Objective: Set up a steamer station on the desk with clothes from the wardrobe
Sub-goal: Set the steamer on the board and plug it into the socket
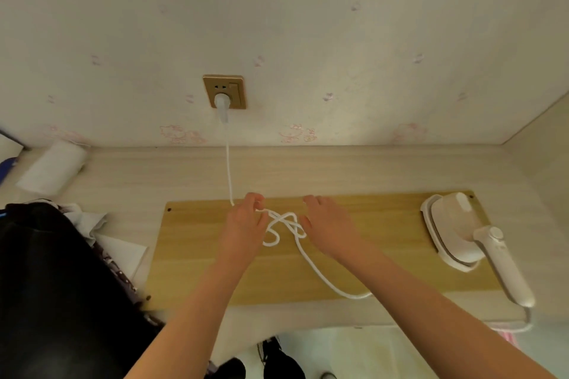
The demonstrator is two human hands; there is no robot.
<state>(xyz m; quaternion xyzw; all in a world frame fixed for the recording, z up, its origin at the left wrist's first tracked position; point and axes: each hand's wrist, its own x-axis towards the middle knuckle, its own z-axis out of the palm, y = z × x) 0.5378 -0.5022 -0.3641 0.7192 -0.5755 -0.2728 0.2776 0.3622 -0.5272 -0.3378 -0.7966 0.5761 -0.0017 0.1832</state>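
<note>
Steamer cord (pixel 317 271): white, limp, light; tangled loops on table (pixel 308 169). L hand (pixel 244 224) pinches strand; R hand (pixel 326 224) relaxed, empty, beside loops. Best hold: nr knot.

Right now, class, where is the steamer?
In the head view the white steamer lies at the right end of the yellow board, right of the right hand and apart from it; its cord runs to a tangle beside that hand.

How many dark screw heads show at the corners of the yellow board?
3. One screw head at the board's far left corner, one far right beside the steamer, one near left. A fourth may hide under the steamer's handle.
</note>
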